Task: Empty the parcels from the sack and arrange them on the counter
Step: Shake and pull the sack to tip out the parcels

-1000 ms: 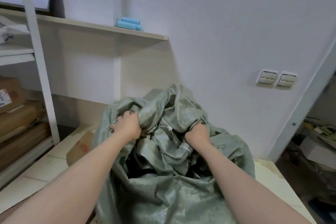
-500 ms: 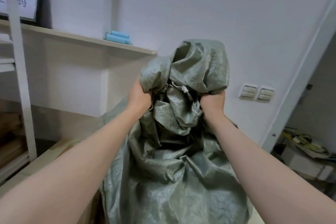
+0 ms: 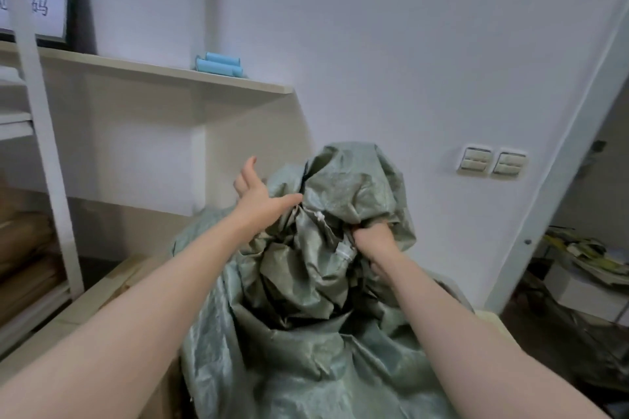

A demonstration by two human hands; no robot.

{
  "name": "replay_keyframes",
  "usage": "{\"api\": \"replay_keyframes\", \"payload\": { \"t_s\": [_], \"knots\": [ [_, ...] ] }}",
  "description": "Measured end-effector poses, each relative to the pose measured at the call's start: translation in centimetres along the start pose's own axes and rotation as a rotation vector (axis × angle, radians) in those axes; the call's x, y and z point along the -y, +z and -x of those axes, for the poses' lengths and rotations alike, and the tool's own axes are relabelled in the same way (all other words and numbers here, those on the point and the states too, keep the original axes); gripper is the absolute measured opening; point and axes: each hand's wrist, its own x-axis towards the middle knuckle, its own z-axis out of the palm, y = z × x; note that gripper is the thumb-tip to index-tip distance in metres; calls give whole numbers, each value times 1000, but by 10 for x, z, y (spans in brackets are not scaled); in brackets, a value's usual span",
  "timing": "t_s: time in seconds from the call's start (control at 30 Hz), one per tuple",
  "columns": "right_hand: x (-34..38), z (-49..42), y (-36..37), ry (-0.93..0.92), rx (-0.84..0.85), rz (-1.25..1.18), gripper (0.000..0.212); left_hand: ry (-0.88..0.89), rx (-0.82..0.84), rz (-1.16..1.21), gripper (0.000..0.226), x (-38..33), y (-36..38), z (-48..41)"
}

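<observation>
While R hand (image 3: 374, 238) grips bunched sack (image 3: 357, 180) fabric, L hand (image 3: 258, 197) is spread wide, fingers straight, thumb against fabric. Sack hangs below both hands onto counter (image 3: 41, 330); parcels unseen, prob. inside. Risk: 1-hand hold slips, or contents dump fast and slide off counter edge.

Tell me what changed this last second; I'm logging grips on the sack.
Both hands hoisted the sack by its bunched top; then the left hand let go, fingers spread, and the top sank lower. The right hand still grips the fabric; the blue rolls on the shelf stayed put.
</observation>
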Motion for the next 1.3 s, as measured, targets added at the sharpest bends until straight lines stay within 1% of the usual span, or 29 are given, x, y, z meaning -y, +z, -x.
{"api": "replay_keyframes", "payload": {
  "t_s": [0.07, 0.1, 0.13, 0.17, 0.23, 0.27, 0.33, 0.37, 0.4, 0.43, 0.5, 0.53, 0.57, 0.6, 0.63, 0.7, 0.77, 0.83, 0.93, 1.0, 1.03, 1.1, 1.13, 1.17, 1.2, 1.23, 1.27, 1.3],
  "knots": [
    [-7, 11, 10, 8, 71, -112, 60, 47, 10, -105, 119, -5, 5, 3],
    [-8, 18, 13, -1, 109, -162, 61, 64, 26, -205, 124, -7, 10, 3],
    [-7, 26, 14, -28, 159, -184, 57, 73, 51, -321, 127, -10, 16, 4],
    [-8, 33, 14, -62, 244, -177, 49, 71, 82, -442, 129, -10, 24, 5],
    [-10, 44, 7, -109, 436, -98, 29, 30, 144, -653, 133, -8, 38, 8],
    [-13, 46, 1, -128, 522, -48, 31, -8, 160, -732, 135, -4, 45, 9],
    [-21, 47, -15, -183, 676, 67, 46, -104, 141, -842, 132, 8, 54, 9],
    [-24, 46, -23, -205, 722, 103, 46, -141, 114, -874, 129, 15, 56, 7],
    [-26, 41, -30, -216, 718, 124, 40, -159, 87, -896, 126, 21, 57, 7],
    [-26, 38, -37, -230, 659, 116, 33, -157, 62, -916, 124, 25, 57, 6],
    [-30, 21, -46, -197, 404, 32, 32, -115, 50, -1004, 117, 29, 54, 1],
    [-34, 10, -51, -178, 233, 32, 34, -81, 73, -1073, 115, 31, 52, -4],
    [-37, -1, -56, -171, 69, 84, 35, -45, 114, -1133, 113, 34, 50, -11],
    [-43, -14, -59, -154, -39, 146, 37, -11, 178, -1182, 111, 35, 48, -18],
    [-49, -24, -62, -120, -70, 187, 45, 18, 255, -1224, 108, 37, 45, -24],
    [-62, -42, -64, -46, 29, 247, 74, 45, 361, -1273, 109, 37, 38, -35],
    [-73, -58, -56, 10, 122, 264, 98, 55, 391, -1296, 118, 36, 29, -42],
    [-82, -68, -49, 42, 155, 286, 110, 40, 396, -1256, 124, 35, 25, -46],
    [-93, -89, -30, 94, 217, 332, 128, -113, 341, -1111, 127, 46, 24, -56],
    [-100, -95, -13, 157, 275, 249, 141, -240, 336, -1020, 135, 57, 28, -59],
    [-106, -99, -3, 176, 307, 197, 142, -275, 338, -1010, 139, 63, 31, -60],
    [-116, -103, 19, 207, 305, 167, 139, -269, 321, -1048, 144, 72, 39, -65],
    [-119, -103, 28, 213, 285, 203, 139, -259, 309, -1058, 145, 74, 42, -67],
    [-119, -103, 34, 211, 290, 266, 134, -261, 295, -1053, 145, 76, 45, -68],
    [-118, -104, 39, 186, 313, 366, 122, -268, 277, -1046, 144, 78, 48, -70],
    [-115, -102, 39, 153, 338, 469, 102, -276, 262, -1046, 140, 80, 50, -70],
    [-111, -101, 39, 144, 329, 546, 75, -278, 254, -1055, 132, 84, 52, -71],
    [-107, -100, 37, 128, 281, 562, 47, -261, 244, -1072, 116, 88, 54, -71]
  ]
}}
